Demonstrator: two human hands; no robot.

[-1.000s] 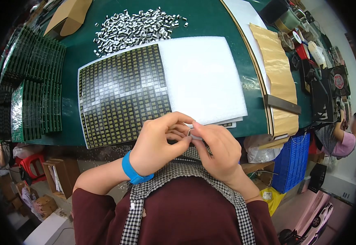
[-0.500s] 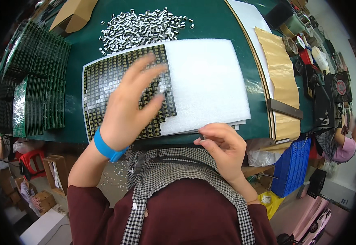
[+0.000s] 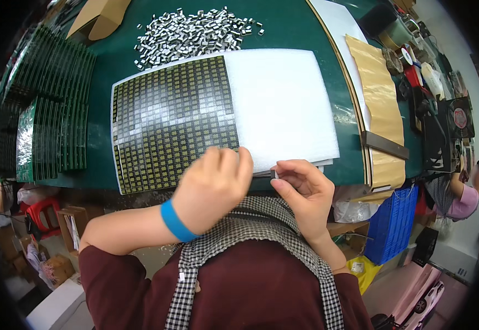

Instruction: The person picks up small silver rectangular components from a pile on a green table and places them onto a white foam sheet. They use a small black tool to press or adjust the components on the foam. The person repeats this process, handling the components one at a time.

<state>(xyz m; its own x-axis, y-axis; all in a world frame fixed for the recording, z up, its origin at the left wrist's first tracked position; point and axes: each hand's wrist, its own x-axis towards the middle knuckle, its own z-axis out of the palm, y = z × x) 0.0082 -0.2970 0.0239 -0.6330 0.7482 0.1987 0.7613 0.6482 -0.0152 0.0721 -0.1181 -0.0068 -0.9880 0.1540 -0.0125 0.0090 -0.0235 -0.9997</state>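
A white foam sheet (image 3: 283, 104) lies on the green table, its left part covered by close rows of small black-faced digit displays (image 3: 168, 118). At the lower right corner of these rows is my left hand (image 3: 212, 184), fingers bent and drawn together over the near edge; what they hold, if anything, is hidden. Just right of it, past the sheet's near edge, my right hand (image 3: 308, 195) pinches a small dark piece (image 3: 274, 173) between thumb and fingertips. Beyond the sheet lies a heap of loose small black-and-white pieces (image 3: 190, 36).
Green circuit boards (image 3: 52, 132) stand in stacked rows at the left. An open cardboard box (image 3: 99, 19) is at the back left. Brown paper (image 3: 380, 110) with a dark bar (image 3: 385, 146) across it lies at the right. Below hangs a blue crate (image 3: 391, 225). A co-worker (image 3: 459, 195) sits far right.
My left hand has come from above the displays down and right to their near corner, its spread fingers now drawn in. My right hand stays nearly in place, still pinching the dark piece.
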